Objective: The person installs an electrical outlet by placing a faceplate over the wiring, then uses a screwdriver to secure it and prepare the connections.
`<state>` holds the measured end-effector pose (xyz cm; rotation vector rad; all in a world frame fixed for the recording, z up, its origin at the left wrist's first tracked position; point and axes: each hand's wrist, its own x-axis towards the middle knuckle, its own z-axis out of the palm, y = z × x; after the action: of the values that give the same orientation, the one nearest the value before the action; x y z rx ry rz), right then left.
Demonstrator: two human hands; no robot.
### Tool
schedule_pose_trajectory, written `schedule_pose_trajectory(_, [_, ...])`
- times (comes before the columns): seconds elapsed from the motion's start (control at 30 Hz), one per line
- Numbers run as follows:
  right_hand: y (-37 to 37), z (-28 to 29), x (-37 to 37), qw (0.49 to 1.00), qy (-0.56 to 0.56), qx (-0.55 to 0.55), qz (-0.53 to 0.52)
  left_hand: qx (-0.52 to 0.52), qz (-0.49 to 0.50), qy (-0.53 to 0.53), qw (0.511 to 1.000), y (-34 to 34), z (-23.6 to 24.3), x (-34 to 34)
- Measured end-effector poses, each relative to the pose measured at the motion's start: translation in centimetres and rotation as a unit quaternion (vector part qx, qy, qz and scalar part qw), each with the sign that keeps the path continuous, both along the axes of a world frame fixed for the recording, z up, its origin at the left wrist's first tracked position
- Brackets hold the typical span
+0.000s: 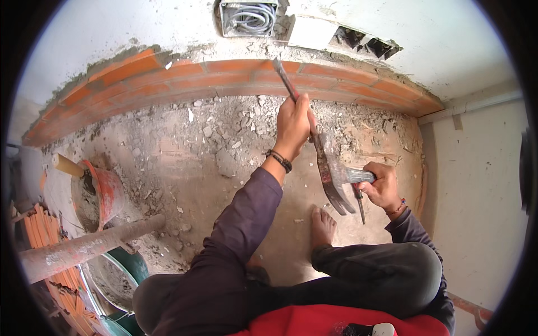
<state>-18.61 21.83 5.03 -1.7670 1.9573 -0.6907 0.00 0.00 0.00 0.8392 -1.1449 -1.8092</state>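
steel chisel (287,83) gripped in left hand (293,120), fist closed, tip against the brick course (185,78). right hand (382,185) closed round hammer (332,173) handle, head low near chisel's butt. judgement: keep chisel steady, strike its butt squarely, clear of knuckles.

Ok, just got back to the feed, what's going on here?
A person is sitting on a rubble-strewn floor, chiselling at the foot of a low red brick course. The left hand holds a metal chisel with its tip against the bricks. The right hand grips a hammer, its head close to the chisel's lower end. An orange bucket with mortar stands to the left.
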Motion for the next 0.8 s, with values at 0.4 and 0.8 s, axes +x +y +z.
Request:
schedule_pose_trajectory(0.4, [-2.1,-11.6,0.5,0.985,0.155,0.052,0.056,-0.343,-0.121,-0.518,0.774,0.7,-7.1,9.9])
schedule_pose_trajectory(0.8, [-26.5,1.6,4.0,0.875,0.08,-0.446,-0.169,-0.29,-0.184,-0.64,0.687,7.8,-9.1,15.1])
